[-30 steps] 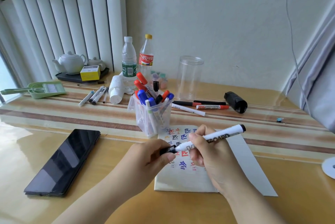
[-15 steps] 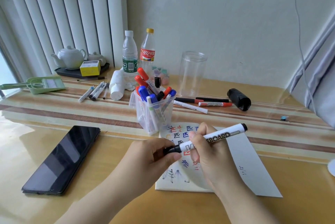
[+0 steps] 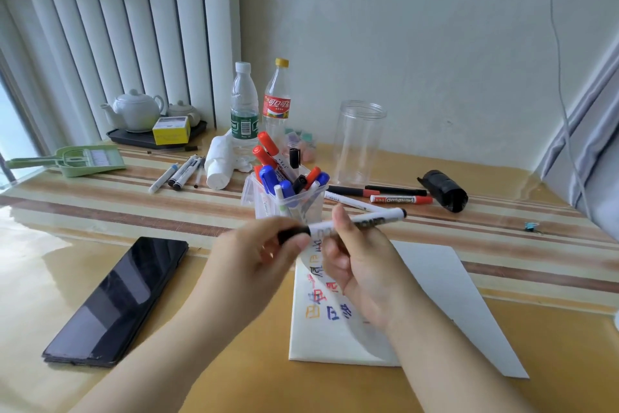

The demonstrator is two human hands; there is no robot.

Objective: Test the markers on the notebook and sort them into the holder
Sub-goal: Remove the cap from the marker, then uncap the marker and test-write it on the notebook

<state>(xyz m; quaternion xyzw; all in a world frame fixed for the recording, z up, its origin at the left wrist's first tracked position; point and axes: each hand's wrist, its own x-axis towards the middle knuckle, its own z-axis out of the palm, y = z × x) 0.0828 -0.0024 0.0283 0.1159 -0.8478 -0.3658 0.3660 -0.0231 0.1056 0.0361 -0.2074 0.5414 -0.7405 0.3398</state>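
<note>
Head cam: I've got my right hand [image 3: 360, 258] gripping the white black-capped whiteboard marker [image 3: 355, 222] mid-barrel, left hand [image 3: 258, 250] pinching its black cap [image 3: 292, 234].

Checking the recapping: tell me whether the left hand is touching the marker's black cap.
Touching. The head view shows the left hand with fingers curled round the black cap of the whiteboard marker.

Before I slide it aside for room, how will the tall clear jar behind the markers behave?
The clear jar looks empty and thin-walled, so probably light. It stands tall and narrow, so a high push may tip it. Being round, it would likely roll toward the loose markers.
</note>
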